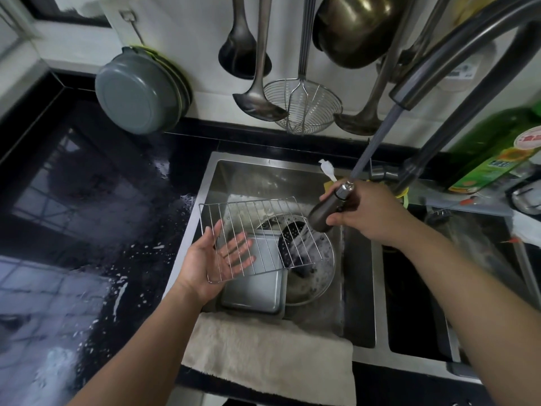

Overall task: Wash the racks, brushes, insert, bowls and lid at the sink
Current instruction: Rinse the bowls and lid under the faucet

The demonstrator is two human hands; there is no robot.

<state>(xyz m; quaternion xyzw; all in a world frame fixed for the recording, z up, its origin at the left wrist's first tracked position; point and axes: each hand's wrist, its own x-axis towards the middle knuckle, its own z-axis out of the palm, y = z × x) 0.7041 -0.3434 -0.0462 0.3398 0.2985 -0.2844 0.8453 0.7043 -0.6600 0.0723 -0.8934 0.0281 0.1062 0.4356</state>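
A square wire rack [257, 230] hangs tilted over the left sink basin [234, 171]. My left hand [216, 259] lies palm up under its near left corner, fingers straight beneath the wires and thumb over the edge. My right hand [369, 212] grips the pull-out spray head [328, 212], and water from it hits the rack's right side. Below the rack lie a rectangular metal tray [257, 291], a round soapy bowl [319, 276] and a dark perforated insert [288, 247]. A white brush [328, 170] stands at the basin's back edge.
A beige cloth [272, 353] drapes over the sink's front edge. The black counter [87, 230] at left is wet and splashed. Ladles and a wire skimmer [303, 108] hang on the wall above, beside a grey bowl [137, 92]. The right basin [424, 303] and a green bottle [494, 153] lie to the right.
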